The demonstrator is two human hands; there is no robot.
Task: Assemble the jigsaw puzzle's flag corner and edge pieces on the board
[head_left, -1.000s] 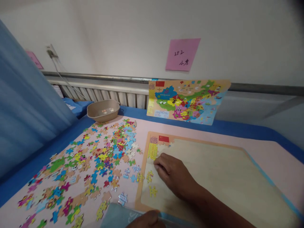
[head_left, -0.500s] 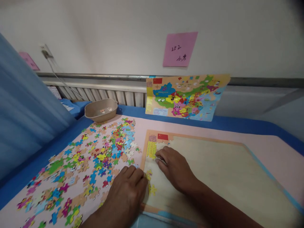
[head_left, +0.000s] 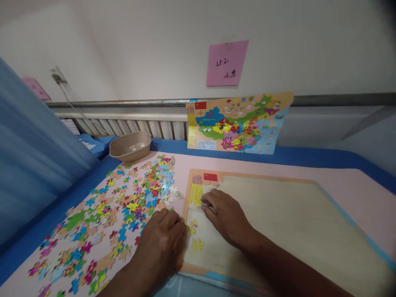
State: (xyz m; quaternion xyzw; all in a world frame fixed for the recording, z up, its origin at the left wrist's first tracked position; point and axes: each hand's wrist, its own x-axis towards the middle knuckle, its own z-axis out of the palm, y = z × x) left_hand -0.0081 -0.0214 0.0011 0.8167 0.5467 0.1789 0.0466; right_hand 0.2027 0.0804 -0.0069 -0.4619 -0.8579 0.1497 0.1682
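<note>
A wooden puzzle tray (head_left: 278, 214) lies on the pink mat, with a red flag piece and a yellow strip fitted at its top left corner. My right hand (head_left: 227, 218) rests palm down inside the tray, fingertips curled and pressed at the yellow strip; what is under them is hidden. My left hand (head_left: 162, 239) lies on the mat at the tray's left edge, fingers bent over loose pieces. Two small yellow pieces (head_left: 195, 237) lie in the tray between the hands. Several colourful loose pieces (head_left: 123, 206) are spread to the left.
A finished map picture (head_left: 236, 123) leans against the wall rail at the back. A beige bowl (head_left: 130, 146) with a few pieces stands at the back left. A pink note (head_left: 227, 62) hangs on the wall. A blue curtain (head_left: 31, 165) borders the left side.
My left hand came up from the bottom edge and settled on the mat beside the tray's left edge. My right hand slid slightly up toward the yellow strip.
</note>
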